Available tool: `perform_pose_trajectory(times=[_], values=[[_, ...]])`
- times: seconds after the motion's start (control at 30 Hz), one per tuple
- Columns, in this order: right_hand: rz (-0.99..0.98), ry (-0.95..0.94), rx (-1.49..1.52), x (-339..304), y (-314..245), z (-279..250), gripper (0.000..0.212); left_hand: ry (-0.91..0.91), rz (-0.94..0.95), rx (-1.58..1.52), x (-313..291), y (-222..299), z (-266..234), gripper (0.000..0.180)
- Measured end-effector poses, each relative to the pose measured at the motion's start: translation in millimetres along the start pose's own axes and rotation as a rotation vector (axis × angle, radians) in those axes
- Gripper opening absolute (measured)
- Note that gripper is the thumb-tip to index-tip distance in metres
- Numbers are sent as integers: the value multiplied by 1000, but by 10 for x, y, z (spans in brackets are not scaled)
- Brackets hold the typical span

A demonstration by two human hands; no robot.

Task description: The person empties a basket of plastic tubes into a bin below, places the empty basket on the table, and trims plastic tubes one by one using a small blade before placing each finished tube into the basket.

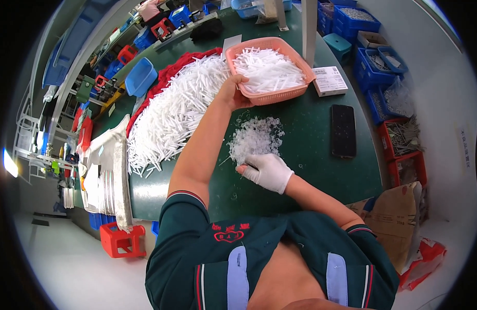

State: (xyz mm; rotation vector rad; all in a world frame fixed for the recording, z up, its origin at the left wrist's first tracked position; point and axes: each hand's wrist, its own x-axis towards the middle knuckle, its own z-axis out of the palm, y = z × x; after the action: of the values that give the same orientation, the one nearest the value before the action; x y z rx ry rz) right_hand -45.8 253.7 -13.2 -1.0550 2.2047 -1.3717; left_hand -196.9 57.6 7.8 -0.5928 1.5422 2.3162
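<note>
The bare left hand [234, 92] grips the near rim of the pink plastic basket [290, 94] of white tubes; the white-gloved right hand [267, 172], fingers curled together, rests on the green surface [310, 165] just below a small clear-plastic heap [255, 138]

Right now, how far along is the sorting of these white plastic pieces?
Done: the pink basket holds a layer of white tubes. In hand: the left hand grips the basket's rim, and the gloved right hand rests at a small clear pile. Left: a large heap of white tubes on the table.

Left hand [233, 90] fingers inside pink basket [295, 92]; gloved right hand [267, 172] fingertips tucked under.
</note>
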Motion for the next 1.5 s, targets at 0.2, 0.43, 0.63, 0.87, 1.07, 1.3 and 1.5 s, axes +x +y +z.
perform_pose_trajectory(times=[0.2, 0.43, 0.63, 0.87, 1.07, 1.3, 1.5], values=[[23, -8, -34, -16, 0, 25, 40, -71, 192, -249, -16, -239, -68, 64], [23, -42, -50, -73, 22, 59, 38, -146, 392, -281, -639, -48, -257, 66], [-47, 2, -117, -53, 20, 136, 40, 34, 642, -371, -2051, -148, -833, 60], [-171, -73, -370, -1, -27, 386, 34, 712, 898, -351, -4389, -954, -1015, 50], [-289, -238, -466, 35, -502, 647, 35, 936, 1011, -415, -5615, -2310, -1226, 48], [-92, -453, -384, 182, -580, 1133, 31, 1140, 971, -464, -5864, -3594, -1288, 56], [-44, -534, -298, 195, -660, 1514, 36, 1260, 892, -476, -5114, -4267, -1709, 69]])
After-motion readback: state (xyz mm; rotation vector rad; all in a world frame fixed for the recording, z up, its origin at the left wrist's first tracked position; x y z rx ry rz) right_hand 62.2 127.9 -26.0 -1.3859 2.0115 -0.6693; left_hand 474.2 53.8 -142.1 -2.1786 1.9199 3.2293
